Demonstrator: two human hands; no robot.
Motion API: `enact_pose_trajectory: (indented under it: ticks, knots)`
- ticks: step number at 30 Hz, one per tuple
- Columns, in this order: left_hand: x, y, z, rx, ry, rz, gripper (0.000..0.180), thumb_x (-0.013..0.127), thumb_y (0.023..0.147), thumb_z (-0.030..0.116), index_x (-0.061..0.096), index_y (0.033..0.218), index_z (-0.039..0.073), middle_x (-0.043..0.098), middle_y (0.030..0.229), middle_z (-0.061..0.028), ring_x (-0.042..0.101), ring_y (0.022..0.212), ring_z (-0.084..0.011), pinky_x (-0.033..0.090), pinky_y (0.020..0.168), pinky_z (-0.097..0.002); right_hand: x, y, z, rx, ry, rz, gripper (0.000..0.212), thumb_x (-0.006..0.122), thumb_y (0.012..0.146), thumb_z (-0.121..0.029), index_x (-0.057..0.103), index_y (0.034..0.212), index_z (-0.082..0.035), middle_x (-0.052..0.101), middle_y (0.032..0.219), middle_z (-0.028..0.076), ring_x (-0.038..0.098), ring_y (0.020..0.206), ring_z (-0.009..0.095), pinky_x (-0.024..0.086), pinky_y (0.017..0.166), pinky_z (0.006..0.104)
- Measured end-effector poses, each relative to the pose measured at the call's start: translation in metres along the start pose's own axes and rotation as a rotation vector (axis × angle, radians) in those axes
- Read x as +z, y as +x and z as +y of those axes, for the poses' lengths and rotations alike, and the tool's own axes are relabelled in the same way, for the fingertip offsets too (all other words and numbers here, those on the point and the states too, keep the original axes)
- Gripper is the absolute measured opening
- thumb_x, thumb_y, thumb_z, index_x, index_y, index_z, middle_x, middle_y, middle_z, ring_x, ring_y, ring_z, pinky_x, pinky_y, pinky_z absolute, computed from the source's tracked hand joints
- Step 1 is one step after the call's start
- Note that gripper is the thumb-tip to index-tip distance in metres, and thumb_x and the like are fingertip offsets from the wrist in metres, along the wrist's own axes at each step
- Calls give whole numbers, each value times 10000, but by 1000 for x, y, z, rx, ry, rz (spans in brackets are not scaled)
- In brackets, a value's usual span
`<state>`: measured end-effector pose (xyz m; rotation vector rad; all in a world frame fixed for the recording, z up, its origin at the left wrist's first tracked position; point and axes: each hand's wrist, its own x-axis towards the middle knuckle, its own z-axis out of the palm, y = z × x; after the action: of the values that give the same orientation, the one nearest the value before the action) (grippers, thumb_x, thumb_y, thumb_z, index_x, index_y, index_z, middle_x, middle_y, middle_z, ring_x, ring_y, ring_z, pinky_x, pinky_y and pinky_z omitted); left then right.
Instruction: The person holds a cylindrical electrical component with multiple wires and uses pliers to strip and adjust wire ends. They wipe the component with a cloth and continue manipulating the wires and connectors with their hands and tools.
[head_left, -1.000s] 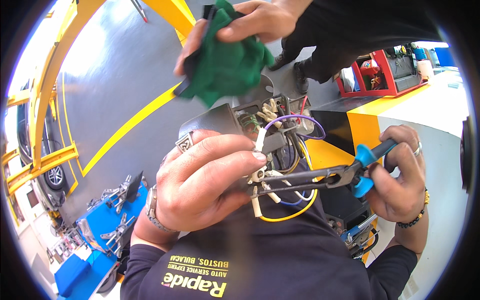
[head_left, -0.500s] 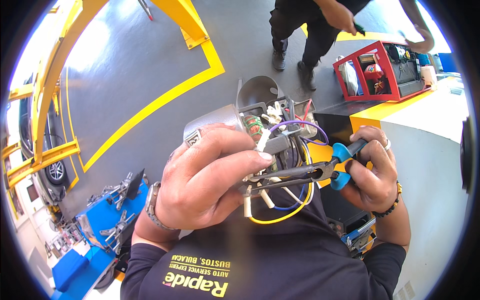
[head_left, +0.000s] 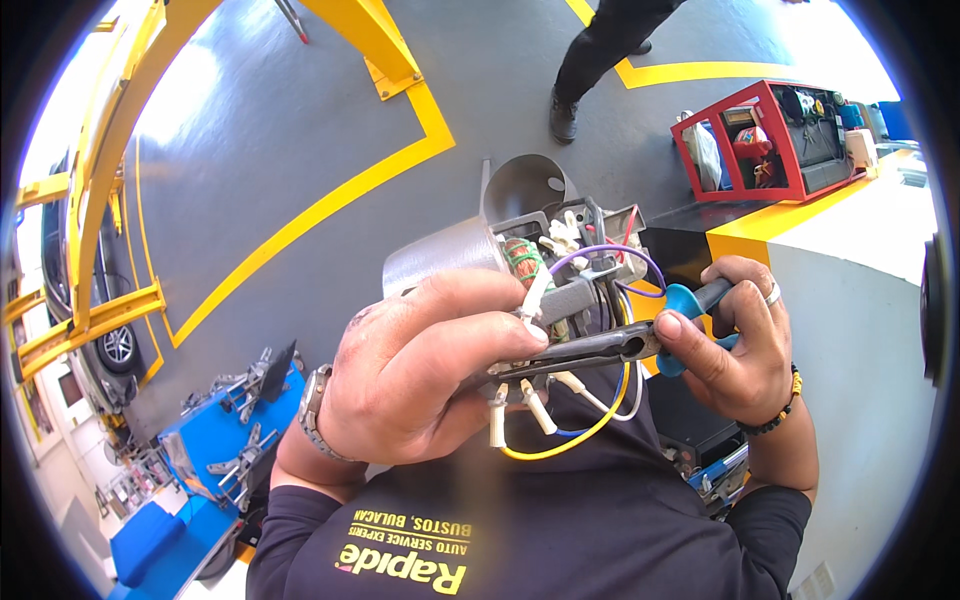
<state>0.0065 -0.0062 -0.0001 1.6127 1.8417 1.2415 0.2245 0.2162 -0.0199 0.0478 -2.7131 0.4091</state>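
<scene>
My left hand [head_left: 425, 365] is wrapped round an electric motor unit [head_left: 435, 258] with a silver-grey rounded housing and an opened wiring side. Copper windings [head_left: 522, 262] bound with green cord show inside it. White-sleeved connectors [head_left: 537, 408] hang from it on yellow, blue and white wires, and a purple wire [head_left: 655, 270] loops out on the right. My right hand [head_left: 735, 340] grips long-nose pliers [head_left: 590, 347] with blue-and-grey handles, thumb near the pivot. The pliers' jaws look nearly closed, with their tips beside my left fingers. Whatever lies between the tips is hidden.
A dark round guard [head_left: 525, 188] juts from the motor's far side. Beyond stand a red tool cabinet [head_left: 735, 150] and a person's leg [head_left: 590, 65]. A yellow steel frame [head_left: 110, 180] rises at left, near a blue bench [head_left: 205, 450] with metal clamps.
The plier jaws have come together and my right thumb has moved onto the pliers near the pivot. The other person has stepped away, leaving mostly legs in view.
</scene>
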Motion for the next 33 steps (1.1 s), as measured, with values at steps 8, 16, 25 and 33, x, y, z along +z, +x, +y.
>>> enact_pose_trajectory:
  ticks: [8,16,25,33]
  knots:
    - [-3,4,-5,92,47,-46,493,937,718,135,631,1105,132,754,1050,-136,768,964,-299,599,946,-453,-13,3,-13,234,127,-123,613,882,771,-165,696,1304,-404,448,1048,68,548,942,297,464,759,393]
    - [-5,6,-2,100,107,-70,438,938,712,153,670,1060,139,760,1031,-122,772,945,-285,609,923,-433,-17,10,-8,37,-62,-313,817,780,776,-128,529,1386,-611,465,976,81,529,820,269,421,699,395]
    - [-3,4,-3,84,88,-42,428,937,723,177,673,1059,151,765,1030,-113,773,935,-272,609,923,-430,-24,16,-9,39,-64,-402,959,770,763,-78,432,1457,-647,444,929,82,518,771,270,428,637,375]
    - [0,4,-7,147,8,37,415,838,606,-3,755,1010,37,716,954,-160,740,831,-358,629,778,-410,-18,13,-9,25,-19,-411,997,791,769,-91,377,1484,-650,459,928,99,533,758,276,443,609,364]
